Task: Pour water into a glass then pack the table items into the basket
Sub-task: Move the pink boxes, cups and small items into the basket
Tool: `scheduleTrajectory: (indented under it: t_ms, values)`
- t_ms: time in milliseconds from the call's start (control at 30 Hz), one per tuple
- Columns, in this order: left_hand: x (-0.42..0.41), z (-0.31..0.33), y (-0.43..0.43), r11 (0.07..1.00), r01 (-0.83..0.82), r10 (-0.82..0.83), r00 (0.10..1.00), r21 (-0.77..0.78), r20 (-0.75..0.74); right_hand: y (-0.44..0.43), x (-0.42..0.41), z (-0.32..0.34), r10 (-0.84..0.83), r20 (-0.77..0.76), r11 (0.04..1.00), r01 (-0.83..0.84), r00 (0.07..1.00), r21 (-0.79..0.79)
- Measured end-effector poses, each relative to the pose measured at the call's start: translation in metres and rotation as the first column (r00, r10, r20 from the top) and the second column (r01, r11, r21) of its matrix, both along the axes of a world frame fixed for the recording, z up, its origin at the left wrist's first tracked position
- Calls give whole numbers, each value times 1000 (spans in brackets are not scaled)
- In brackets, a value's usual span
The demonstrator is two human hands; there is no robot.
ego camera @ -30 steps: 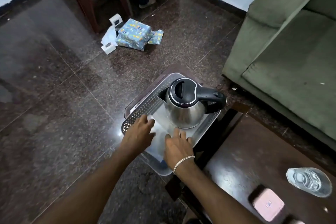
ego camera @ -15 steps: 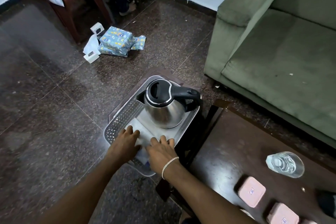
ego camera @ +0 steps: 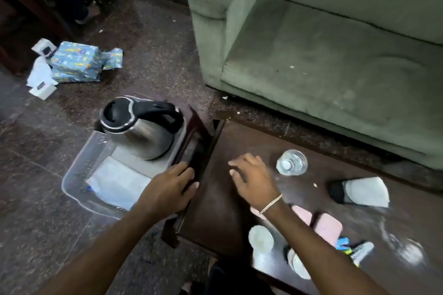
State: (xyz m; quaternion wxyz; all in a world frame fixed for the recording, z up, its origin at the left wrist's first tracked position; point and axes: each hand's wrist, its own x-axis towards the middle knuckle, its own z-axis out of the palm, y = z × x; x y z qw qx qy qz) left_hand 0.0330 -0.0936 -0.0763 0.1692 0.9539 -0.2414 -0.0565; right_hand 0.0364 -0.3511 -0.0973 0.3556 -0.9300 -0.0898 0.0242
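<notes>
A steel kettle (ego camera: pixel 141 132) with a black lid and handle stands in a grey plastic basket (ego camera: pixel 79 170) on the floor, with a folded white cloth (ego camera: pixel 119 182) lying in front of it. My left hand (ego camera: pixel 167 189) hovers over the basket's right side and a stool's edge, fingers apart, empty. Over the dark wooden table (ego camera: pixel 215 203) my right hand (ego camera: pixel 251 179) is spread open, left of a glass of water (ego camera: pixel 292 162). Two pink square containers (ego camera: pixel 327 226), a black and white folded item (ego camera: pixel 358 190), white cups (ego camera: pixel 260 238) and a small colourful object (ego camera: pixel 354 248) lie on the table.
A green sofa (ego camera: pixel 323 55) stands behind the table. A small dark stool (ego camera: pixel 191 141) sits between basket and table. On the floor at far left lie a blue patterned package (ego camera: pixel 76 64) and white boxes (ego camera: pixel 42 90). A dark wooden chair (ego camera: pixel 28 14) is at the top left.
Both hands left the cloth in the basket and moved right; the right hand now hovers over the table near the glass. The view swung right, showing more table items.
</notes>
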Motion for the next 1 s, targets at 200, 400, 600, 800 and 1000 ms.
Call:
scheduleTrajectory:
  t_ms: [200, 400, 600, 800, 1000]
  values:
    - [-3, -25, -107, 972, 232, -223, 962, 42, -158, -134, -53, -20, -250, -116, 960, 231, 961, -155]
    - [-13, -59, -184, 924, 346, -274, 895, 161, -351, -201, -107, -39, -283, -311, 886, 123, 907, -447]
    - [-22, -95, -209, 850, 412, -268, 875, 329, -403, -198, -136, -67, -208, -413, 841, -53, 887, -538]
    - [-26, -107, -218, 831, 411, -249, 878, 376, -410, -182, -139, -87, -213, -442, 811, -94, 871, -577]
    - [-29, -110, -223, 812, 436, -270, 870, 389, -412, -175, -136, -96, -214, -464, 783, -133, 860, -607]
